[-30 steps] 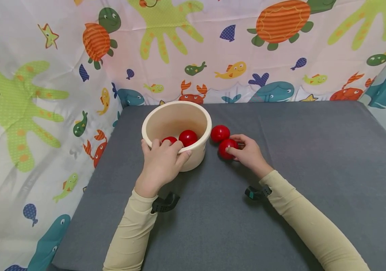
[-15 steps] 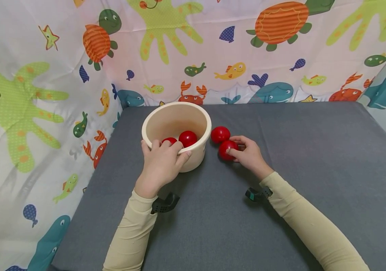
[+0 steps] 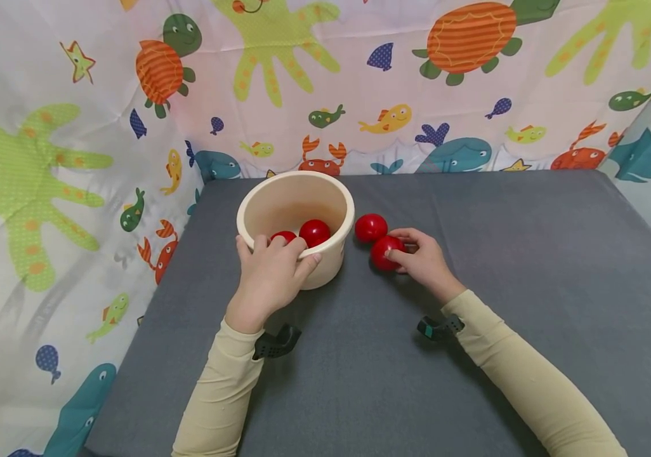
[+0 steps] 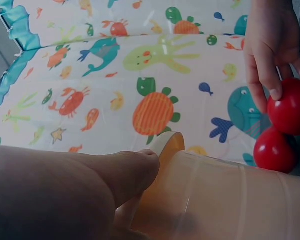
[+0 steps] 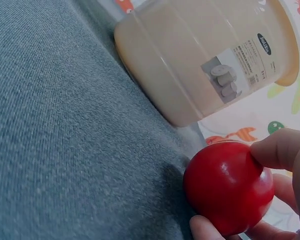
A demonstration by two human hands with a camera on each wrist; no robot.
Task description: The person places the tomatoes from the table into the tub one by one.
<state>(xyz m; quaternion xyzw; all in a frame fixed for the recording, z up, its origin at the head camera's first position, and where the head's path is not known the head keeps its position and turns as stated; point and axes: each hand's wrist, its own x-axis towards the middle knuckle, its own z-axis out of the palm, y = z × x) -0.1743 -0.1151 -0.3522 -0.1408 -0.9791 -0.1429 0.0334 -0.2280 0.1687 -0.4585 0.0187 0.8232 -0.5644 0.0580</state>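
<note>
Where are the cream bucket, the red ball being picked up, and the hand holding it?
cream bucket [image 3: 334,266]: head view, bare outer wall.
held red ball [image 3: 381,251]: head view, its left side.
right hand [image 3: 425,263]: head view, back of hand.

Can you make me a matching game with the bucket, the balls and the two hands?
Things:
1. cream bucket
2. left hand
3. right hand
4. free red ball

Places or states:
A. lies on the grey mat, right beside the bucket, with no hand round it
B. grips the near rim of the bucket
C. stands upright on the mat with two red balls inside
D. has its fingers curled round a red ball on the mat

Pairs: 1-C, 2-B, 3-D, 4-A
</note>
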